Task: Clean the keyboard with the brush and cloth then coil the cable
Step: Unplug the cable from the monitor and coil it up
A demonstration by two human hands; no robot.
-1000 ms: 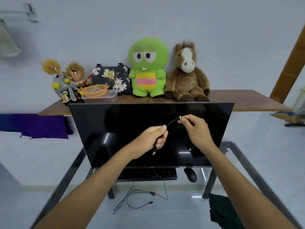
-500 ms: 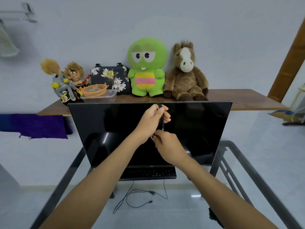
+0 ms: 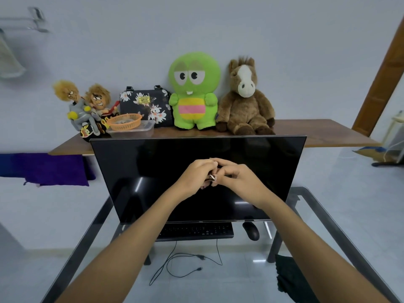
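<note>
Glass desk (image 3: pixel 328 217) before a pale wall (image 3: pixel 262 29). Left hand (image 3: pixel 194 178) and right hand (image 3: pixel 238 178) touch, clenched around the bundled cable (image 3: pixel 211 177) between them.

Both hands meet before the dark monitor (image 3: pixel 196 171), left hand (image 3: pixel 193 178) and right hand (image 3: pixel 237 178) touching, fingers closed around a small cable (image 3: pixel 211 177) bundle. Keyboard (image 3: pixel 195 231) and mouse (image 3: pixel 251 231) lie on the glass counter (image 3: pixel 323 217).

Two bare forearms, no sleeves, no watch, no bracelet in sight. Left hand (image 3: pixel 195 176) and right hand (image 3: pixel 237 176) bare too, no gloves. Short nails on the fingers (image 3: pixel 215 182). Nothing worn anywhere up to the near frame edge.
</note>
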